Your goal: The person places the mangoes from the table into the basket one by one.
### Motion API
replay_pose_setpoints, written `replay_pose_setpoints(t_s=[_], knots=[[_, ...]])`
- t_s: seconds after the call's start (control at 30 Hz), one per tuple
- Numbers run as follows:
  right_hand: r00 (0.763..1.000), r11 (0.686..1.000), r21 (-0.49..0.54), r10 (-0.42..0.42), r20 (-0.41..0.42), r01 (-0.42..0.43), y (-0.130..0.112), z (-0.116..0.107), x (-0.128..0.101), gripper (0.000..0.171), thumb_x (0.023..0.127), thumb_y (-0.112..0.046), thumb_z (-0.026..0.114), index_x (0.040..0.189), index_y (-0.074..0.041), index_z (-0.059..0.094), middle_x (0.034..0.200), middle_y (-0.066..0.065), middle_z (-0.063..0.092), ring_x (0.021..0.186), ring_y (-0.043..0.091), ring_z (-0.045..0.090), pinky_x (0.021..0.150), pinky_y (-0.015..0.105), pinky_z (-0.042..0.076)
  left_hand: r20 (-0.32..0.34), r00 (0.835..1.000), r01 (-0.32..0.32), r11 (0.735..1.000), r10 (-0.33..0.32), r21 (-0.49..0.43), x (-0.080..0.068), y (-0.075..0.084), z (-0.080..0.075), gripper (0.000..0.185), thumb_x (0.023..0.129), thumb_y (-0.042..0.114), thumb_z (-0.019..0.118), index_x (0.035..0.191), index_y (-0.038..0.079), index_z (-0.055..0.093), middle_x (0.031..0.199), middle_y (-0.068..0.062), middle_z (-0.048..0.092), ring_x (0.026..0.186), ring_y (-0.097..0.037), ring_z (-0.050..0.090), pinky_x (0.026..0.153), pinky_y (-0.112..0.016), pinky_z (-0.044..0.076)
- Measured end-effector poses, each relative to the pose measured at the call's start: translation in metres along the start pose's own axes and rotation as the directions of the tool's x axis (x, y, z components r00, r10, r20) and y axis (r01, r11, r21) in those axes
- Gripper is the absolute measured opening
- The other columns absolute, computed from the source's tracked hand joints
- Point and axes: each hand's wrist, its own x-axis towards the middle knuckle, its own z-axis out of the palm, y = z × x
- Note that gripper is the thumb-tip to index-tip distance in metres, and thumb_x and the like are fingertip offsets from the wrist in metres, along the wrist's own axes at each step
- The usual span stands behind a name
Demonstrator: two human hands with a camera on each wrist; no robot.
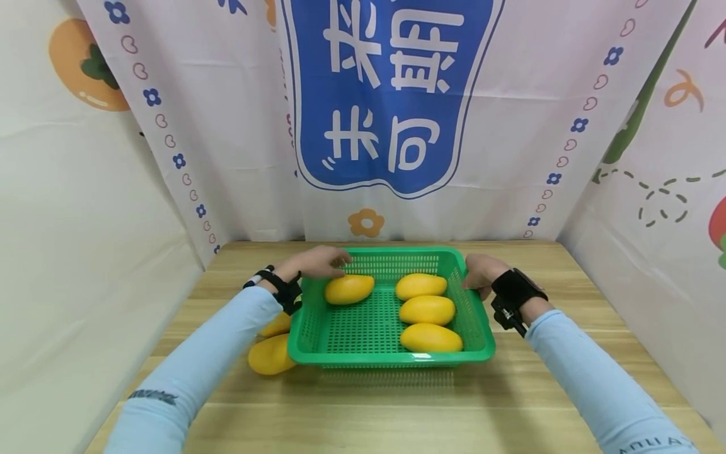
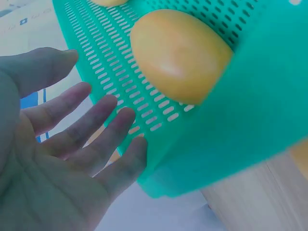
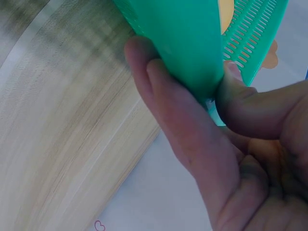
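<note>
A green plastic basket (image 1: pixel 391 358) with slotted walls holds several yellow mangoes. Three of them, including the middle mango (image 1: pixel 427 310), lie in a column along its right side. A single mango (image 1: pixel 349 289) is at the back left of the basket. My left hand (image 1: pixel 322 261) is over the back left corner, close to that mango; in the left wrist view its fingers (image 2: pixel 98 139) are spread and grip nothing. At the right rim, my right hand (image 1: pixel 482 272) pinches the basket wall, its thumb (image 3: pixel 233 84) inside and the other fingers outside.
Left of the basket, a mango (image 1: pixel 271 355) lies on the wooden table (image 1: pixel 363 422), and another mango (image 1: pixel 276 325) is partly hidden behind my left forearm. Printed white cloth (image 1: pixel 244 157) hangs behind the table and along both sides.
</note>
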Motion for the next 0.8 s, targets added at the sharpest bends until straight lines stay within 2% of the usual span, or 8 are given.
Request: replay_pose_setpoints(t_s=[0.3,0.43,0.8], knots=[[1.0,1.0,-0.03,-0.006,-0.007,0.005,-0.002,0.0,0.0,0.011,0.096,-0.004,0.063,0.089,0.005,0.064,0.077,0.01,0.065,0.059,0.013,0.066,0.063,0.03,0.062,-0.049,0.999,0.002,0.994,-0.007,-0.108,-0.016,-0.006,-0.008,0.042,0.102,0.014,0.054,0.139,-0.003,0.047,0.138,-0.029,0.055,0.125,-0.04,0.058,0.103,-0.048,0.052],[1.0,0.999,-0.042,-0.002,0.0,0.002,-0.001,0.001,0.001,0.011,0.096,-0.004,0.063,0.09,0.005,0.063,0.075,0.008,0.063,0.057,0.012,0.064,0.062,0.028,0.062,-0.05,0.998,0.016,0.99,-0.024,-0.142,-0.021,-0.007,-0.011,0.042,0.103,0.014,0.053,0.14,-0.003,0.046,0.139,-0.029,0.054,0.128,-0.041,0.056,0.104,-0.048,0.051],[1.0,0.997,-0.075,-0.012,0.003,0.012,0.001,0.0,0.004,0.012,0.097,-0.005,0.062,0.091,0.004,0.062,0.074,0.008,0.063,0.057,0.012,0.065,0.062,0.028,0.062,-0.088,0.996,0.012,0.987,-0.027,-0.161,-0.029,-0.018,-0.012,0.044,0.102,0.016,0.055,0.139,-0.006,0.046,0.135,-0.03,0.055,0.122,-0.042,0.058,0.1,-0.048,0.053]])
